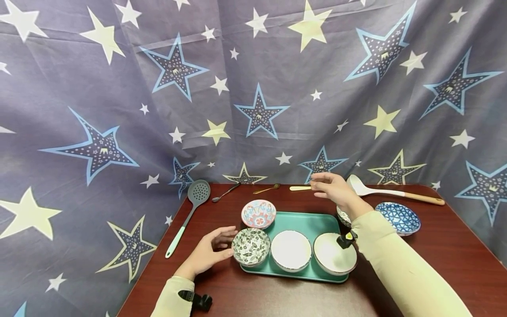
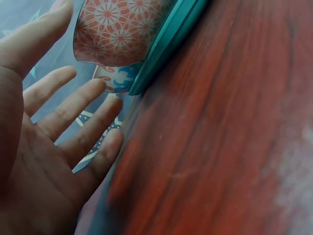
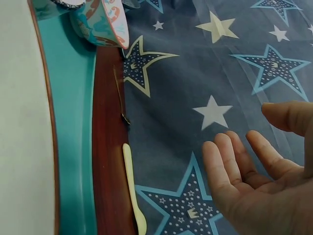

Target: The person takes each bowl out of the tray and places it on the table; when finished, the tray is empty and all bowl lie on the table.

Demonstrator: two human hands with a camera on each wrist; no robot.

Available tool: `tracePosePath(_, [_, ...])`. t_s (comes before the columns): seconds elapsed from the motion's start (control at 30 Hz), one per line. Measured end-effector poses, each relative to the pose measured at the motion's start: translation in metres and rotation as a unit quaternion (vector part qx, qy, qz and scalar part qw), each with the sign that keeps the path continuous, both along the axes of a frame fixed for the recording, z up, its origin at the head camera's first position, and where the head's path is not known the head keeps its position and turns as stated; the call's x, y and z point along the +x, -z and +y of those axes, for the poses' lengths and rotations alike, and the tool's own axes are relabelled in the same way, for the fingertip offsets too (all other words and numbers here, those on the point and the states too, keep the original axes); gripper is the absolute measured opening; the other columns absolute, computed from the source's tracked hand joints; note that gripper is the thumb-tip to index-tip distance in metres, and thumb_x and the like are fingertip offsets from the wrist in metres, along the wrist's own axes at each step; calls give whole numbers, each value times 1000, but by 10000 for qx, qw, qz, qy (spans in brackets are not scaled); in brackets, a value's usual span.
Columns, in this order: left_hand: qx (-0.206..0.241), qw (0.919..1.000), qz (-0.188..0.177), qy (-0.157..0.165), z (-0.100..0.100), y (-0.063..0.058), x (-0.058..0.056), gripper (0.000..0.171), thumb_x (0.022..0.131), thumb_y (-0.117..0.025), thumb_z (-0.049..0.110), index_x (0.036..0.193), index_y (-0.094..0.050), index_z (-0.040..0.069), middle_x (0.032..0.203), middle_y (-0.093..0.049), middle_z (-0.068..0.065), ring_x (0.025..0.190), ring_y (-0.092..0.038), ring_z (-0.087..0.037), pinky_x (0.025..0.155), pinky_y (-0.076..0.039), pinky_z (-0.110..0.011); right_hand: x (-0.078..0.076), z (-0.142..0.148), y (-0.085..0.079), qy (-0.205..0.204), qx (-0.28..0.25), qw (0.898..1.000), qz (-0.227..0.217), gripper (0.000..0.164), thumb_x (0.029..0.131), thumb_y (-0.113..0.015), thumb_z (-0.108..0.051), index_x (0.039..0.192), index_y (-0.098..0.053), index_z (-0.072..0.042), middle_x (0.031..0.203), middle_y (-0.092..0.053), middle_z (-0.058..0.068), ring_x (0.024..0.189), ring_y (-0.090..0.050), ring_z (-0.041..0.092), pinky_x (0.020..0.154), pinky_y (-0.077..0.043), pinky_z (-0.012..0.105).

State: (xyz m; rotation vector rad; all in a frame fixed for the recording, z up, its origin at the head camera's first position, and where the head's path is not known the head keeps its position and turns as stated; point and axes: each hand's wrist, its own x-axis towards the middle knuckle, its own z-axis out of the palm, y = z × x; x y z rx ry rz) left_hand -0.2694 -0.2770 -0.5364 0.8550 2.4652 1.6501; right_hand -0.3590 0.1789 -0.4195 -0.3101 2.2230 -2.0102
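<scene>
My left hand [image 1: 210, 251] is beside a leaf-patterned bowl [image 1: 251, 247], its fingers spread and relaxed with the tips right at the rim. In the left wrist view its palm faces up past the bowl's red floral outer wall [image 2: 120, 34]. Over the back of the table hangs my right hand [image 1: 332, 188], loosely bent and holding nothing. A small cream-coloured spoon [image 3: 130, 181] lies on the table to its left. On a teal tray [image 1: 306, 220] the leaf bowl stands in a row with a white bowl [image 1: 291, 251] and a cream bowl [image 1: 330, 255].
A pink-and-blue bowl [image 1: 259, 214] sits at the tray's back left corner. Right of the tray is a blue patterned bowl [image 1: 400, 218], with a wooden-handled ladle [image 1: 384, 192] behind it. A grey skimmer [image 1: 199, 192] lies left; a gold spoon [image 1: 266, 190] and dark-handled spoon [image 1: 226, 193] lie behind.
</scene>
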Motion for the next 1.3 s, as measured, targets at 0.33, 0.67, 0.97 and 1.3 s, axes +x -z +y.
tracePosePath(0.33, [-163, 9995, 32, 250, -1, 5, 4, 69, 90, -83, 13, 153, -53, 12, 139, -66, -8, 123, -64, -29, 97, -53, -39, -10, -24, 6, -51, 69, 9997, -228, 45, 106, -60, -8, 148, -50, 6, 142, -58, 26, 128, -59, 36, 105, -51, 49])
tracePosePath(0.67, [-363, 9992, 39, 174, -1, 7, 3, 76, 87, -87, 20, 154, -52, 18, 135, -67, -3, 120, -63, -23, 100, -51, -36, -19, -45, 17, -82, 60, 9991, -401, 44, 105, -59, -5, 147, -51, 6, 133, -64, 22, 124, -62, 35, 105, -51, 51])
tracePosePath(0.97, [-362, 9991, 110, 174, 2, 5, 4, 75, 87, -88, 19, 153, -53, 19, 134, -68, -2, 119, -63, -24, 98, -52, -37, -25, -67, 24, -100, 52, 9979, -641, 43, 105, -61, -5, 145, -53, 7, 132, -64, 24, 124, -63, 36, 105, -50, 53])
tracePosePath(1.3, [-257, 9988, 269, 313, 2, 3, 5, 74, 87, -87, 16, 154, -53, 15, 135, -68, -6, 119, -64, -26, 97, -53, -39, -30, -89, 28, -241, 96, 9965, -789, 42, 102, -64, -2, 143, -55, 6, 126, -68, 23, 117, -67, 33, 107, -47, 58])
